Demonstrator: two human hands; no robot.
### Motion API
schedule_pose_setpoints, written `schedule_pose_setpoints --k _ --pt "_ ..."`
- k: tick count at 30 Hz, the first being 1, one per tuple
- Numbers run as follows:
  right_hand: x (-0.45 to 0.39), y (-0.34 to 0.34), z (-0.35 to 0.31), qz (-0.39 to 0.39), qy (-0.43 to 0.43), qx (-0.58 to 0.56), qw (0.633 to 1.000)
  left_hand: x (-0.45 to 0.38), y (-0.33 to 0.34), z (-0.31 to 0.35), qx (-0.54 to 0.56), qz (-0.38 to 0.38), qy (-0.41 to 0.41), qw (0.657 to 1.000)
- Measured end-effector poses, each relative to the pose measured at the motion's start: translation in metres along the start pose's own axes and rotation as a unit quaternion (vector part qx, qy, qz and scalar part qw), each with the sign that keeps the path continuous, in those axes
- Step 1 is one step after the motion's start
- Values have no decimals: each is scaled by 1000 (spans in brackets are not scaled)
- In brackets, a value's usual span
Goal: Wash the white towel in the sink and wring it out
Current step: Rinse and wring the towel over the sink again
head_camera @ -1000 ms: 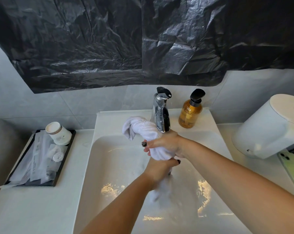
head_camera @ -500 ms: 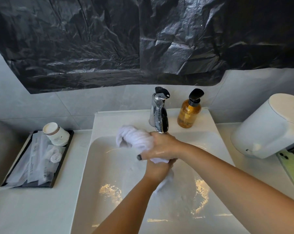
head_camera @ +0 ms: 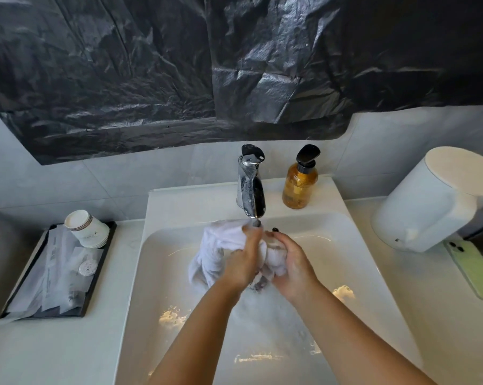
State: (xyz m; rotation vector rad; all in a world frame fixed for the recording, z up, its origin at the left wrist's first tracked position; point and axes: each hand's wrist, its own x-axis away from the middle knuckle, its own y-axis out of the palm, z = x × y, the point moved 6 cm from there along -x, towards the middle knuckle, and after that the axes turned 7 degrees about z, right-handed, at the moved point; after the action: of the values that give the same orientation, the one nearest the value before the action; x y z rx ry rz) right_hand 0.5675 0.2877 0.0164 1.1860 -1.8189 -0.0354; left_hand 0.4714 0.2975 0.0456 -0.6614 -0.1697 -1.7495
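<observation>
Pale grey wall tiles are running behind a white surface [head_camera: 54,343], with crinkled black plastic sheeting [head_camera: 179,65] hanging across the upper wall.

Sink [head_camera: 359,259]: white, rectangular, set into the surface; light patches are reflecting off its wet basin.

Faucet [head_camera: 250,187]: chrome with a black lever, standing at the back rim, its spout reaching over the basin.

White towel [head_camera: 216,250]: bunched and wet, being held over the basin just below the spout; one loose end is drooping to the left toward the basin floor.

Left hand [head_camera: 244,258]: fingers are curling round the middle of the towel, squeezing it.

Right hand [head_camera: 291,259]: fingers are curling round the right-hand wad of the towel, dark-painted nails showing; the two hands are sitting close together.

Amber soap bottle [head_camera: 300,184]: black pump top, standing on the sink ledge just right of the faucet.

Black tray [head_camera: 95,279]: lying on the surface left of the sink, carrying stacked paper cups [head_camera: 86,227] and wrapped packets.

White container [head_camera: 429,201]: tilted, resting on the surface right of the sink, with a green phone [head_camera: 473,266] lying beside it.
</observation>
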Motion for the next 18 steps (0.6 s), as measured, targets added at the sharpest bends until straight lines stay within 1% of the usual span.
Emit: schedule_pose_setpoints --k 2,3,5,6,8,9,10,11,13,15,18 --pt "-4 2 -19 23 -35 -22 999 5 -17 -2 -78 3 4 997" --pt "-5 6 -27 14 -39 -33 999 7 -28 -6 -118 -1 13 993" --pt "-5 14 -35 -18 -27 -42 999 11 -54 -8 -176 15 63 982" --pt "-5 16 -35 -26 -17 -43 999 15 -68 -6 -196 45 89 976" --pt "-5 21 -32 -33 -2 -32 999 20 -96 -3 -203 158 122 959" --pt "-7 21 -27 -35 4 -30 999 24 -105 -1 -177 203 132 954" --pt "-6 24 -23 -43 14 -27 999 26 -109 0 -138 218 130 957" --pt "-6 27 -18 -40 24 -20 999 25 -109 -4 -89 198 112 970" --pt "-6 31 -11 -19 41 0 999 21 -99 -12 6 132 81 988" --pt "-8 34 -8 15 57 24 998 22 -89 -14 61 88 73 992" --pt "-12 42 -9 50 42 69 995 23 -77 -17 122 39 61 990"
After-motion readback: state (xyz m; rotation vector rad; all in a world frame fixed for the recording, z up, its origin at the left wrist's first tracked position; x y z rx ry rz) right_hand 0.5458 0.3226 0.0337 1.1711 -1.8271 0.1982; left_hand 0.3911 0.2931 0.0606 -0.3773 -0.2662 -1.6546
